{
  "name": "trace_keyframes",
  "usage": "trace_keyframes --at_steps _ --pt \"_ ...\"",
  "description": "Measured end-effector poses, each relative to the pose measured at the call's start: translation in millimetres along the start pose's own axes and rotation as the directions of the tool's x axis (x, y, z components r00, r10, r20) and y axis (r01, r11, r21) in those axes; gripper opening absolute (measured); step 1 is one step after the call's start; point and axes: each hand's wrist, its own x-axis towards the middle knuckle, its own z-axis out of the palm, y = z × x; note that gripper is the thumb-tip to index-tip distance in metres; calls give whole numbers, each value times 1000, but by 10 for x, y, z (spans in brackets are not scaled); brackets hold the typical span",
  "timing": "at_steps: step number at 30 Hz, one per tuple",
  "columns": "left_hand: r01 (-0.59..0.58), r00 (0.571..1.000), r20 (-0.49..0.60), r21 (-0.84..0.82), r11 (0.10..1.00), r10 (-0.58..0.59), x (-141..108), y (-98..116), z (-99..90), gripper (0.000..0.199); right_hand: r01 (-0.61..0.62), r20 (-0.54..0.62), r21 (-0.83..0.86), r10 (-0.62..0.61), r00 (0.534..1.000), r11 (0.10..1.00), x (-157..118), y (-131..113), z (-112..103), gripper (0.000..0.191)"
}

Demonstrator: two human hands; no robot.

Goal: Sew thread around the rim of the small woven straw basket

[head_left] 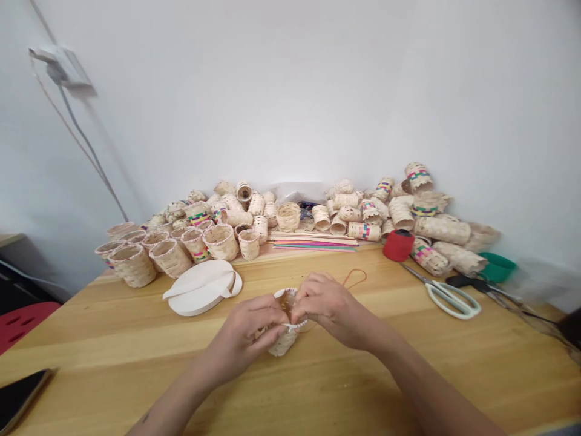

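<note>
Ref = held basket (282, 346): woven pile (289, 218) blocks 10–2 o'clock; tape roll (193, 297) in way ~10, red spool (396, 246) ~2, scissors (454, 301) ~3, phone (22, 393) ~8:30. Tabletop (318, 402) free @ 6, btwn forearms (193, 381).

Shows a bare left hand (247, 327) on a bare, tapering left forearm (195, 384) marked by one small, dark, blurred, slightly elongated spot (145, 417), and a bare right hand (329, 306) on a likewise uncovered, smooth, tapering right forearm (408, 369).

Here the small, pale woven basket (281, 347) is leaning slightly over the counter (113, 363), opening upward! White edging (297, 326) is running around its top, and beyond, an orange thread (365, 276) is curling into a loop.
</note>
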Motion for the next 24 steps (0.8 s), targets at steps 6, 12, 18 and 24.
trace_keyframes --at_steps 6,12,18,24 --pt "51 998 -30 -22 998 -51 5 -25 -12 16 -101 -62 69 105 993 992 10 25 10 15" --pt "44 999 -1 -44 998 -44 -5 -11 -10 15 -154 -99 113 165 981 982 21 -18 108 12" --pt "144 979 -141 -20 989 -145 9 -118 6 20 11 -282 -97 -38 959 995 38 -54 215 15" --pt "181 962 -199 -40 983 -185 13 -158 46 22 42 -294 -251 -117 949 967 43 -47 337 14"
